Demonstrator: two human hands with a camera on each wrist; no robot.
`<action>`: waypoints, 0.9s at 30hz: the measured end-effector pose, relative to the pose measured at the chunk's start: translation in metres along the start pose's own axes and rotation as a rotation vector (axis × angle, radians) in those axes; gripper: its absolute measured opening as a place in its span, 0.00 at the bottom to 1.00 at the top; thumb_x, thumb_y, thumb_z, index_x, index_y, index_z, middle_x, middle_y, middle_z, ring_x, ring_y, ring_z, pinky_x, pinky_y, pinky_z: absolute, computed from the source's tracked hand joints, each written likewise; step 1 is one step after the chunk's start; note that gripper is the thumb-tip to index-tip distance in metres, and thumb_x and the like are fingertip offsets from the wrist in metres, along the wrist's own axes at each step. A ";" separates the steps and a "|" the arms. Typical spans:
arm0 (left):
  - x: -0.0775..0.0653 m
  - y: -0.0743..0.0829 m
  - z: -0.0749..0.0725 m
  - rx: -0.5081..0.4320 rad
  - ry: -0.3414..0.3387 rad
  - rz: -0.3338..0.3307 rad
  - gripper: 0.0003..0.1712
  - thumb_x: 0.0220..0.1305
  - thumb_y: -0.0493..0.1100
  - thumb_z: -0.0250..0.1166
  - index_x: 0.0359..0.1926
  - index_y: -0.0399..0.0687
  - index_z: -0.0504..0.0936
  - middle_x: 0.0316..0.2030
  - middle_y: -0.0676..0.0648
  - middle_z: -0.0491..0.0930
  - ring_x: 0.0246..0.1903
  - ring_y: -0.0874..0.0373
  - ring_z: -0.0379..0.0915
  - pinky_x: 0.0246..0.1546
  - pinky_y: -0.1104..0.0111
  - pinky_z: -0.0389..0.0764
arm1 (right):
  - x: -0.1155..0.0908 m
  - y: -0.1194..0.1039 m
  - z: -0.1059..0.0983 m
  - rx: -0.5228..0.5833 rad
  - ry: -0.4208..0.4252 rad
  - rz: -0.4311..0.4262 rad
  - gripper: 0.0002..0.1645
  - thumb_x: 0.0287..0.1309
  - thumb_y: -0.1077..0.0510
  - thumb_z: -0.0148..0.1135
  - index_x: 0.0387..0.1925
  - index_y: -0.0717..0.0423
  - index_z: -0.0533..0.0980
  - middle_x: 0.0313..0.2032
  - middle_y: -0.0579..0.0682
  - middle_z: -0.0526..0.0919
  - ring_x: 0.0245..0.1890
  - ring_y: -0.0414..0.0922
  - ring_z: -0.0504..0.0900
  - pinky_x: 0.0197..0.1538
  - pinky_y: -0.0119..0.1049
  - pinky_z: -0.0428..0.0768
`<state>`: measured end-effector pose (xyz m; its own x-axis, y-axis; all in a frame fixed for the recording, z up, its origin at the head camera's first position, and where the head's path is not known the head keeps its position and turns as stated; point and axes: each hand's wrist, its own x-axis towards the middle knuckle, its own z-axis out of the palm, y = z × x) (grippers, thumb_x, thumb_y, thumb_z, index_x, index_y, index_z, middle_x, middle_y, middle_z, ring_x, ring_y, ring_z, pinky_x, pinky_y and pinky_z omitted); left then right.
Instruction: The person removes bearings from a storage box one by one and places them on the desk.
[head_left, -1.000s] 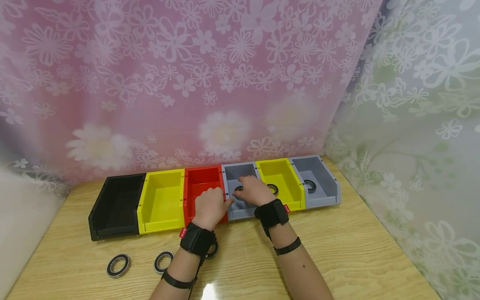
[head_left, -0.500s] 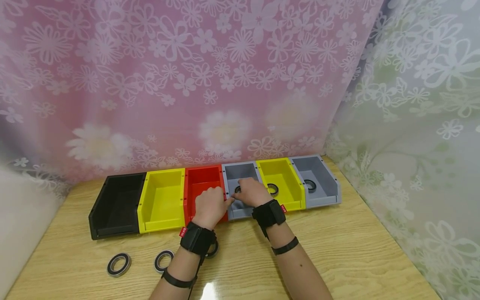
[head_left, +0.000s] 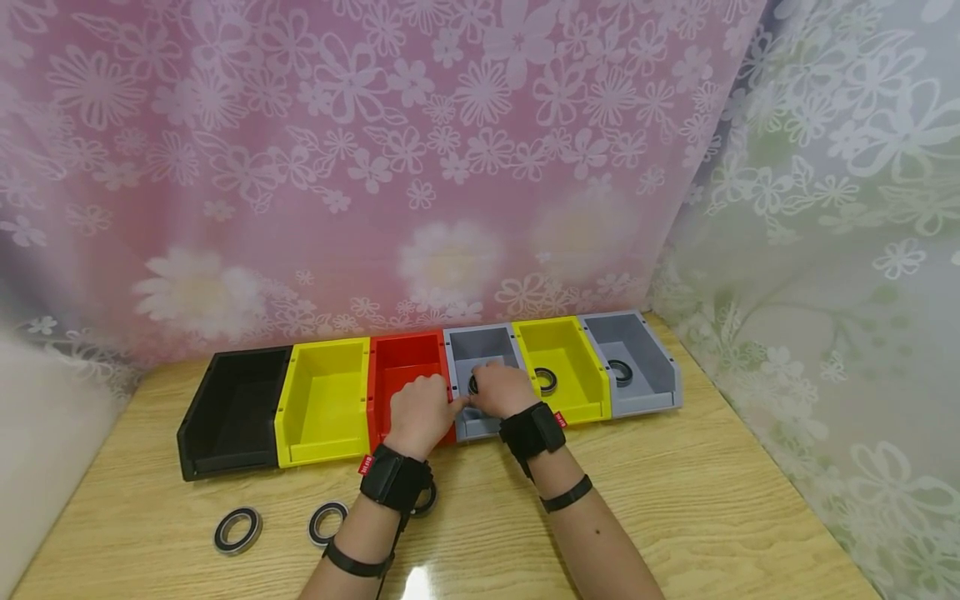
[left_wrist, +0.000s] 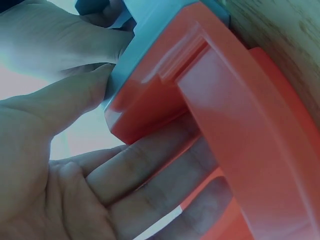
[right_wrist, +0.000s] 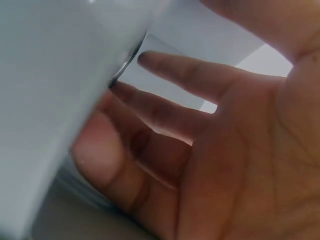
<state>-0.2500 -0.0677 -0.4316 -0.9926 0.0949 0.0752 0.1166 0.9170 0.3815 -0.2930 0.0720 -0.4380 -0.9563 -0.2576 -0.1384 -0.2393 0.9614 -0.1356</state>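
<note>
My left hand (head_left: 422, 410) reaches into the red bin (head_left: 407, 354). In the left wrist view its thumb lies against the grey edge, while the other fingers go inside the red wall (left_wrist: 250, 130), so the joined walls sit between them. My right hand (head_left: 501, 390) is in the middle grey bin (head_left: 483, 343), its thumb close to the left thumb. A ball bearing (head_left: 472, 384) shows beside its fingers, partly hidden. The right wrist view has bent fingers (right_wrist: 165, 112) near a dark shiny rim; whether they pinch anything is unclear.
Further bearings lie in the right yellow bin (head_left: 546, 381) and the end grey bin (head_left: 619, 372). A black bin (head_left: 236, 400) and a yellow bin (head_left: 322, 400) stand left. On the table are a bearing (head_left: 237, 517), another bearing (head_left: 327, 510) and a third bearing (head_left: 429, 502) partly behind the left wrist.
My right hand has shifted a little left and toward me, drawing its thumb in toward the left thumb and covering more of the bearing. The left hand has stayed in place.
</note>
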 end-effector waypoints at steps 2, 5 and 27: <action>0.000 0.000 0.000 0.000 -0.001 0.001 0.27 0.59 0.56 0.77 0.18 0.45 0.74 0.13 0.49 0.63 0.15 0.53 0.66 0.16 0.67 0.66 | 0.000 -0.001 0.001 -0.018 0.005 -0.003 0.32 0.61 0.41 0.72 0.60 0.54 0.81 0.49 0.55 0.84 0.42 0.49 0.81 0.46 0.48 0.83; 0.000 0.000 0.000 -0.001 -0.002 0.003 0.27 0.59 0.55 0.77 0.18 0.45 0.75 0.13 0.48 0.63 0.15 0.53 0.67 0.17 0.66 0.67 | 0.000 -0.001 0.003 -0.029 0.013 -0.014 0.29 0.61 0.42 0.73 0.59 0.51 0.82 0.45 0.54 0.82 0.39 0.49 0.80 0.43 0.47 0.82; 0.001 0.000 0.000 -0.009 -0.010 0.004 0.26 0.59 0.54 0.77 0.18 0.45 0.74 0.12 0.48 0.62 0.14 0.53 0.66 0.16 0.66 0.66 | -0.002 0.000 0.003 0.020 0.024 -0.027 0.16 0.55 0.55 0.79 0.41 0.56 0.83 0.32 0.51 0.76 0.30 0.48 0.75 0.36 0.43 0.79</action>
<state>-0.2506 -0.0681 -0.4314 -0.9925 0.1024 0.0672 0.1205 0.9131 0.3895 -0.2903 0.0723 -0.4409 -0.9533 -0.2810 -0.1107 -0.2622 0.9519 -0.1585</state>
